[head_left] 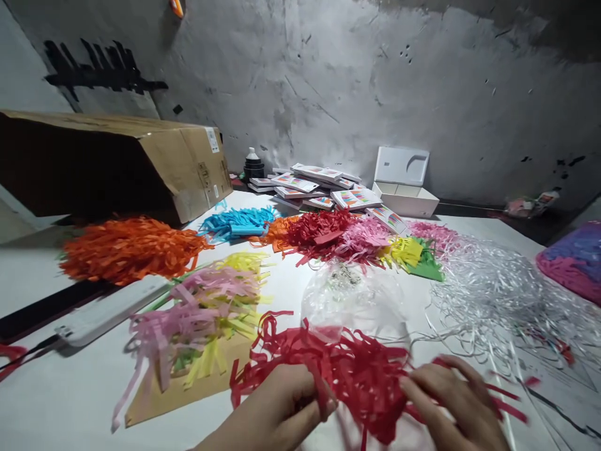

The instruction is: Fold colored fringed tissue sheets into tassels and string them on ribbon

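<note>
In the head view, a loose bundle of red tissue-paper strips lies at the front of the white table. My left hand is closed, pinching some of the red strips between thumb and fingers. My right hand, slightly blurred, has its fingers curled on the right end of the bundle, and strips stick out past it. Behind the red strips rests a clear plastic bag. To the left, pink and yellow fringed paper covers part of a brown cardboard sheet.
Orange and blue strip bundles lie farther back, with a white power strip at left. Silver tinsel spreads at right. A large cardboard box, stacked flat boxes and an open white box stand near the wall.
</note>
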Demonstrator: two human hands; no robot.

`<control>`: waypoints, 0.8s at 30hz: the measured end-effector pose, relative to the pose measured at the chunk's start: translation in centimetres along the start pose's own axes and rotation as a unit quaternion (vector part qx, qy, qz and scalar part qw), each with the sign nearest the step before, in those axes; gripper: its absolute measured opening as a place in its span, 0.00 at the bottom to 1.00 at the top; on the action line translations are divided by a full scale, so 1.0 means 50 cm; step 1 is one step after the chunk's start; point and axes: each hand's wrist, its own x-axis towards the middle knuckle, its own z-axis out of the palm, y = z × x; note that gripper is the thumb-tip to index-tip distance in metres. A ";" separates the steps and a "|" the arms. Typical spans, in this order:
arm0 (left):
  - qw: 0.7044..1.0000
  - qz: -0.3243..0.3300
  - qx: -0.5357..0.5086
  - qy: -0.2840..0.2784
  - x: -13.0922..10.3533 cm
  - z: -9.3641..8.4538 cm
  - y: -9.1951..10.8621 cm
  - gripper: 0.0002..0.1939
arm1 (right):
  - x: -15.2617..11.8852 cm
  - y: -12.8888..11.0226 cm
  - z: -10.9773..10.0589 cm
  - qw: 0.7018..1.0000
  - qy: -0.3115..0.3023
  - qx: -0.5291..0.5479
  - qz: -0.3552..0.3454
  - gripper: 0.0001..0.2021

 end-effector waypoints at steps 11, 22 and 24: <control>0.867 -0.133 -0.480 -0.013 0.038 0.078 -0.024 0.24 | 0.064 -0.094 0.092 0.981 0.079 0.161 0.077 0.11; 0.896 -0.022 -0.440 0.061 0.036 0.082 -0.006 0.22 | 0.030 -0.158 0.156 0.942 0.169 0.169 0.234 0.15; 0.920 -0.036 -0.388 0.045 0.029 0.072 -0.004 0.22 | 0.029 -0.163 0.157 0.947 0.166 0.165 0.222 0.18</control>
